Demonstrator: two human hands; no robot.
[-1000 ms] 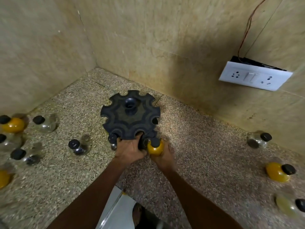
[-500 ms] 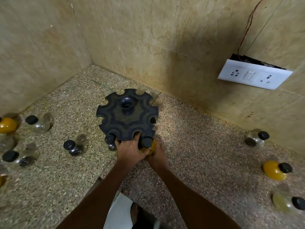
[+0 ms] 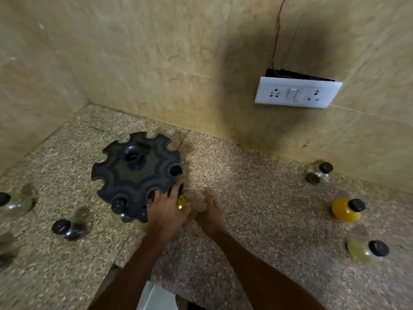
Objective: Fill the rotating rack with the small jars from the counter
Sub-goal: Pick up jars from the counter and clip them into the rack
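- Rotating rack [image 3: 136, 173]: black, with notches all round its rim, standing upright on the speckled stone counter [image 3: 257, 198] in the far-left corner. Its central hub, and so its spin axis, points straight up.
- Loaded so far: one clear jar with a black cap [image 3: 118, 205] hangs in a near-edge notch, cap up and long axis vertical. A yellow jar [image 3: 181, 203] sits at the rack's near-right edge beside the left hand; it is mostly hidden, so I cannot tell whether it is fully seated. A dark round shape in the right-hand notch may be a cap or an open hole; not determinable.
- Judgement on progress: early stage. The far and left notches stand visibly vacant.
- Left hand [image 3: 166, 212]: palm down on the near rim of the rack, fingers spread and partly curled over the edge beside the yellow jar. It appears to steady or turn the rack; an actual grip on anything cannot be confirmed.
- Right hand [image 3: 209, 211]: resting near the counter just right of the yellow jar, fingers loosely curled and blurred. It appears to hold nothing.
- Outstanding on the right: a clear jar [image 3: 318, 173] near the wall, an orange-filled jar [image 3: 345, 210], and a pale yellow jar [image 3: 366, 250]. All three lie tipped, caps pointing right.
- Outstanding on the left: a dark-capped jar [image 3: 68, 228], cap pointing left, and a clear jar at the frame edge [image 3: 13, 203]. More may lie beyond the left edge, blurred.
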